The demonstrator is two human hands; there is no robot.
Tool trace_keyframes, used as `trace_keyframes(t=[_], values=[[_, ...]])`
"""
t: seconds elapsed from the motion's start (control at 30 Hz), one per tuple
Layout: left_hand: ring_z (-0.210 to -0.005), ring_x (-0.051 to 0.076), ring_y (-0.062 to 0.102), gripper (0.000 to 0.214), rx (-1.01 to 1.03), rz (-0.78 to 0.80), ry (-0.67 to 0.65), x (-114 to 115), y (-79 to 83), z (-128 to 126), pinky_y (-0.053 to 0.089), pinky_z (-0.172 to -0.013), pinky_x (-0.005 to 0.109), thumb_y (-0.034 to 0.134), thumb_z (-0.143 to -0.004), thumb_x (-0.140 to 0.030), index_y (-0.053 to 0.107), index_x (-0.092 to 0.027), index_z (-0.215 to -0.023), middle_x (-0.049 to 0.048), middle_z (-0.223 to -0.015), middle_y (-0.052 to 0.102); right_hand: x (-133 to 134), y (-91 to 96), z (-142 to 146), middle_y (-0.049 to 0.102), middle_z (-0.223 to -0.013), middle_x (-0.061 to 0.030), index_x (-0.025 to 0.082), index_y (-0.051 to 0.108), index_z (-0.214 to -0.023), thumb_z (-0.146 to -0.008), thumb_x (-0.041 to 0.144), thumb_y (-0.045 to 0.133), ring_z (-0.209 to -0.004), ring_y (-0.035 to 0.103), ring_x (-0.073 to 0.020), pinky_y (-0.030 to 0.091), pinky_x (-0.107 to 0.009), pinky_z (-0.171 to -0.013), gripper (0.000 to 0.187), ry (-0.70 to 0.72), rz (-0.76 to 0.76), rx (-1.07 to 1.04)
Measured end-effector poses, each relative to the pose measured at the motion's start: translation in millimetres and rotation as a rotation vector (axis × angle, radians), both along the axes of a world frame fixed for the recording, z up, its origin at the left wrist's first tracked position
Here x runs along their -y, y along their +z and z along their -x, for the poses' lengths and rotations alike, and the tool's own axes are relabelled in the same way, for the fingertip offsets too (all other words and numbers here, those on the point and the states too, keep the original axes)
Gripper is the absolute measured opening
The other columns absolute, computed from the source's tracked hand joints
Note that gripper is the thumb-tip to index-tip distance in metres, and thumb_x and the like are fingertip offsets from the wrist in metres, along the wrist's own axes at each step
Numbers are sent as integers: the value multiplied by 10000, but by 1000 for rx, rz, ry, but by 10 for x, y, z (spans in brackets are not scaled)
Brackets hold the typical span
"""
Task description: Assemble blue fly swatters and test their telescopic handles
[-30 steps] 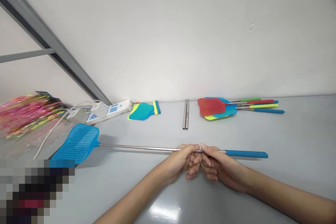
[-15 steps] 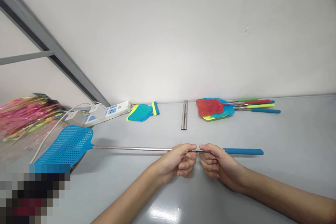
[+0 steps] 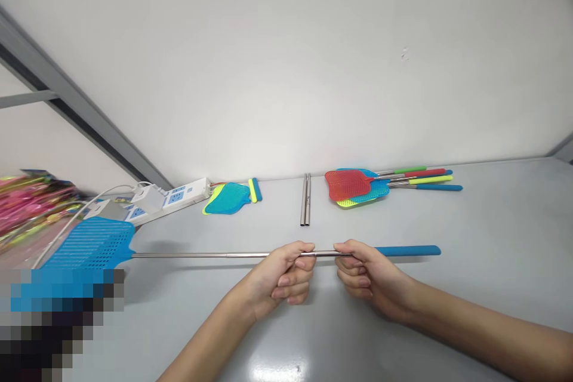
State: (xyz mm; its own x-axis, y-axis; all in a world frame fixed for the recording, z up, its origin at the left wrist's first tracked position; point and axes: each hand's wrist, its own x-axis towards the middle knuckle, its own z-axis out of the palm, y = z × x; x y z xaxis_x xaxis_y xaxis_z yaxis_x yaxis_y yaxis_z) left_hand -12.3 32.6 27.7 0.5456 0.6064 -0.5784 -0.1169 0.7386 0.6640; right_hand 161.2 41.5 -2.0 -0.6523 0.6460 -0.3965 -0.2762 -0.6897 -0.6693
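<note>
A blue fly swatter [image 3: 179,255] with a telescopic metal rod lies level across my view, its perforated head at the left and its blue grip at the right. My left hand [image 3: 289,274] is closed round the middle of the rod, thumb along the top. Close to the blue grip, my right hand [image 3: 364,277] pinches the rod, fingers curled beneath. A short stretch of bare metal shows between the hands. Pixelation covers the lower part of the swatter head.
Several assembled swatters [image 3: 351,185] are stacked at the back right. Two metal tubes [image 3: 305,200] lie near the middle. Loose swatter heads [image 3: 228,198] and two short grips [image 3: 255,190] sit left, beside a power strip [image 3: 179,197] and colourful bagged items [image 3: 27,209]. A wall rises behind the table.
My hands have moved apart along the rod, with more metal showing between them. The swatter's head reaches farther left. The whole view has shifted slightly.
</note>
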Motion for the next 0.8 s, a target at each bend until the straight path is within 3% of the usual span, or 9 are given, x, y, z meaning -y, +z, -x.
trace_keyframes(t=[0.8], values=[[-277, 32, 88, 362, -65, -94, 45, -11, 185, 260, 216, -384, 196, 405, -779, -347, 300, -183, -474, -112, -274, 173, -53, 178, -102, 163, -433, 79, 186, 198, -498, -757, 280, 436, -386, 100, -51, 101, -216, -389, 365, -23, -93, 41]])
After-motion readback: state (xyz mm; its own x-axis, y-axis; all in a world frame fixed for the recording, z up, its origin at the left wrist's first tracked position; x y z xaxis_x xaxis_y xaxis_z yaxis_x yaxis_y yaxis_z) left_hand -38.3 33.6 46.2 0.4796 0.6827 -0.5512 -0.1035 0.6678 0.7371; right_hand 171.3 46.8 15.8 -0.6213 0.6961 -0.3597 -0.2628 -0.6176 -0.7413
